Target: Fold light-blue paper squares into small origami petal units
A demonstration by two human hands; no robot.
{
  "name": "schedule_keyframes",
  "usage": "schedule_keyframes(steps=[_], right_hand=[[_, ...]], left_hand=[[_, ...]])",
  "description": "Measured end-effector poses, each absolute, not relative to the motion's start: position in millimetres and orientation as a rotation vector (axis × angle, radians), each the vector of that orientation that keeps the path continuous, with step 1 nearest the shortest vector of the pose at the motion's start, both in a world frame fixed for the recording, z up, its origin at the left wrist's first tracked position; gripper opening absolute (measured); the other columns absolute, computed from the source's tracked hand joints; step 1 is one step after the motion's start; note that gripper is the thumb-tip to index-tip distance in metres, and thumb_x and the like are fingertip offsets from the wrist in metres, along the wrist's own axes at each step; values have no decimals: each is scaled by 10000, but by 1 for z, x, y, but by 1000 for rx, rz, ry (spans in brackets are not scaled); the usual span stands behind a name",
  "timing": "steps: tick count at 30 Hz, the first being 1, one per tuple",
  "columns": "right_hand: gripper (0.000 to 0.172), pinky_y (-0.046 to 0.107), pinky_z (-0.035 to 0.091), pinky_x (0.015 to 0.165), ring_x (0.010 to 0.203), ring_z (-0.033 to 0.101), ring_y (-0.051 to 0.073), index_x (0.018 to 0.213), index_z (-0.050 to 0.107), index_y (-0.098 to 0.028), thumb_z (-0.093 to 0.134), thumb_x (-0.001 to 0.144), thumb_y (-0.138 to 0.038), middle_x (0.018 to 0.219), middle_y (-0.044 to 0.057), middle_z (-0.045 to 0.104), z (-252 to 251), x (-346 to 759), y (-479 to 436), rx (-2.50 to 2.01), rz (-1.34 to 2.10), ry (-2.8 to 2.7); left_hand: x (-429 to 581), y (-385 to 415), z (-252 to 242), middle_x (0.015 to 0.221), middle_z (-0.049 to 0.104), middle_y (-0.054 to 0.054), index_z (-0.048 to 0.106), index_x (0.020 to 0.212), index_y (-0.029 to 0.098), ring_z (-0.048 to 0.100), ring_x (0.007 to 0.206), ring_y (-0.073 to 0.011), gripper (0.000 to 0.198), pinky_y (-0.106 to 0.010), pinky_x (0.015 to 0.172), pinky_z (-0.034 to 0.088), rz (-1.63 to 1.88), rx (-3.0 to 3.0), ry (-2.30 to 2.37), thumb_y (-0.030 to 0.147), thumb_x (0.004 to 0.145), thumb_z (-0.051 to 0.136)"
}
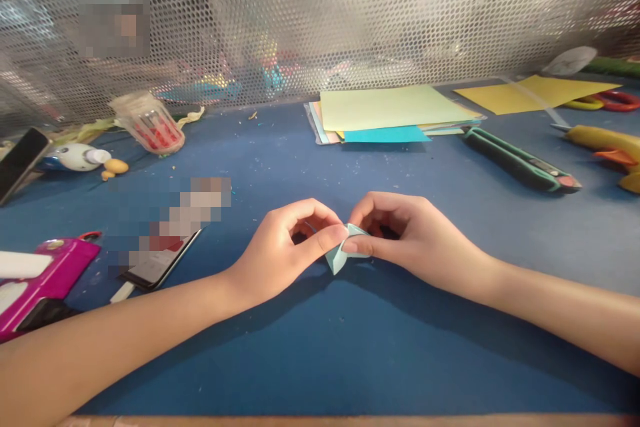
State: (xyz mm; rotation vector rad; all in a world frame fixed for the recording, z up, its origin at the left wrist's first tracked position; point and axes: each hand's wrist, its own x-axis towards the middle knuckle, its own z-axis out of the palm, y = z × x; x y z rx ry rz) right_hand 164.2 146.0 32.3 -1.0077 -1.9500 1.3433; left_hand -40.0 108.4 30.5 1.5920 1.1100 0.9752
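Observation:
Between my two hands is a small piece of folded light-blue paper (337, 261), with pointed flaps showing below and between the thumbs. My left hand (290, 247) pinches its left side between thumb and fingers. On the other side, my right hand (415, 237) pinches the paper too, its thumb lying across the front. Fingertips cover much of the paper, so its full shape is hidden. Both hands are over the middle of the blue tabletop (320, 353).
Coloured paper sheets (385, 107) are stacked at the back, with a yellow sheet (540, 93) to their right. A green-black cutter (520, 160) and a yellow glue gun (605, 143) lie right. Leftward are a phone (165, 260), a plastic jar (150, 123) and a magenta case (75, 267). Perforated mesh (320, 27) stands behind.

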Motion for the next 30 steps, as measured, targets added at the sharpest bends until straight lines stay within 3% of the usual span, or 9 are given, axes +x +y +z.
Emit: schedule_keyframes(steps=[5,10,14,22,30], right_hand=[[301,254,399,519,570,499,119,751,656,-208,833,757,-451,625,-27,611,32,164,146,-1030,1347,-1891],[305,259,420,523,586,533,130,799,664,-213,829,761,-466,669,-18,633,32,165,147,-998,1301,-1897],[256,263,466,564,623,578,137,869,708,-213,818,785,-429,723,-9,674,32,165,146,-942,1294,-1927],[259,272,480,566,587,602,143,679,696,-219,865,723,-410,632,-11,701,33,165,145,-1026,1332,-1865],[269,280,515,549,579,631,154,693,692,-227,867,719,-431,650,-1,719,34,164,145,-979,1369,-1835]], left_hand=[[-38,107,33,812,662,25,655,888,192,563,710,-128,259,-249,663,463,884,1722,1182,274,735,847],[-37,106,30,795,677,20,645,849,194,612,717,-129,41,-242,667,485,957,1736,1200,196,864,682],[-37,105,29,796,698,17,659,839,198,643,738,-135,52,-241,687,502,1037,1784,1191,157,870,651],[-38,103,29,800,700,18,654,857,190,655,740,-123,84,-223,703,522,1014,1809,1136,109,856,630],[-38,104,29,795,701,4,665,871,196,647,705,-139,56,-243,655,532,1028,1724,1169,249,885,675]])
